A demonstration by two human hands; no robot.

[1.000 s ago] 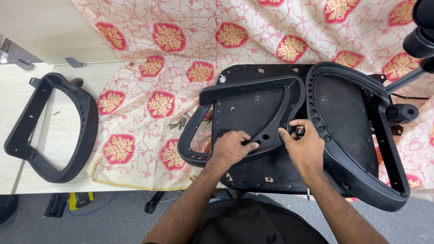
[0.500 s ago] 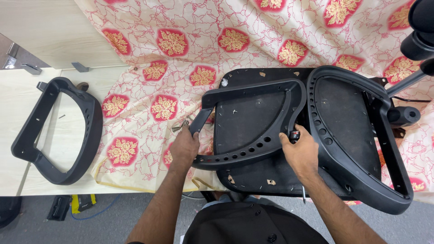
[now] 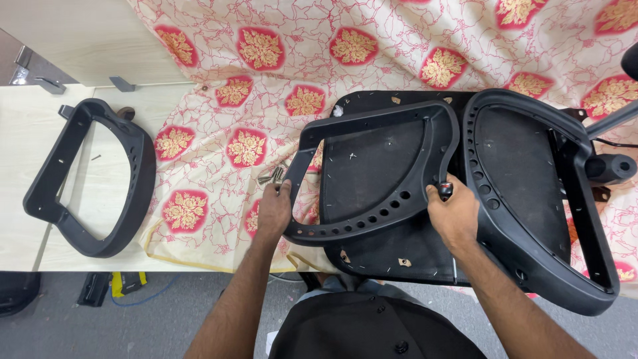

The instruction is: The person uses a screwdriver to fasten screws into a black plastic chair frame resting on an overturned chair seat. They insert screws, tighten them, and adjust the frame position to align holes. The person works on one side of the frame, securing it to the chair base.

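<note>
Left hand grips the left side of a black frame, fingers curled shut around its rim. Right hand closes on the frame's right side and pinches a small red-tipped tool against it. The frame lies on a flat black seat pan near the bench's front edge. Just right of it lies a bigger frame, touching the first. Loose screws sit just above the left hand on a floral cloth. A third frame lies well apart at the bench's left end, on bare wood.
</note>
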